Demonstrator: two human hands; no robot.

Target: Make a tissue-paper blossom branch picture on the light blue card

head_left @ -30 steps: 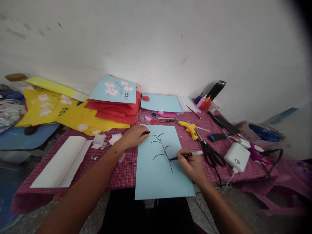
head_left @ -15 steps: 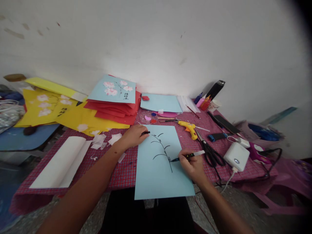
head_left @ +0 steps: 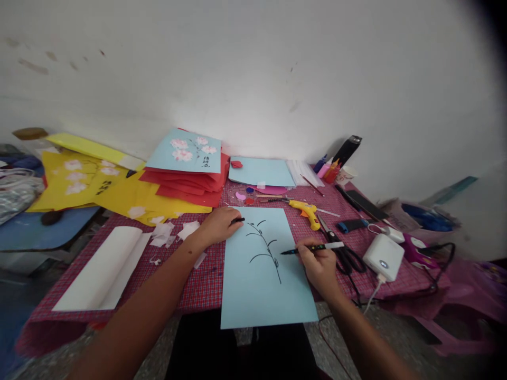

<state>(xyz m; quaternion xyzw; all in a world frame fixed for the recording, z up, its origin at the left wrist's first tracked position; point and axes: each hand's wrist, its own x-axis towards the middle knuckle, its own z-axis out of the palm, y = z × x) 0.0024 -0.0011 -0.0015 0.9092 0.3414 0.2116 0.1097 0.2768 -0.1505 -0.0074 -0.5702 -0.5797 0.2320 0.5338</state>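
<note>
A light blue sheet of paper [head_left: 257, 301] lies in front of me, its near edge past the table's edge. It bears a black drawn branch [head_left: 266, 245] with curved twigs. My right hand [head_left: 318, 264] is closed around a black marker pen [head_left: 312, 247] with a pale end; its tip points left, just off the branch's lower part. My left hand [head_left: 222, 224] rests at the sheet's upper left edge, fingers curled round a small black pen cap [head_left: 237, 220]. A yellow glue gun [head_left: 307, 210] and black scissors [head_left: 344, 253] lie right of the sheet.
Torn white paper [head_left: 161, 234] and a folded white sheet [head_left: 101, 269] lie to the left. Behind are a red paper stack [head_left: 190, 184] topped by a blue flower picture [head_left: 184, 151], and yellow sheets [head_left: 119, 192]. A white power bank [head_left: 383, 257] with cables sits at right.
My right hand has lifted the marker tip up and to the right, away from the branch. More black marks show near the lower stem. My left hand stays in place; the view has shifted slightly.
</note>
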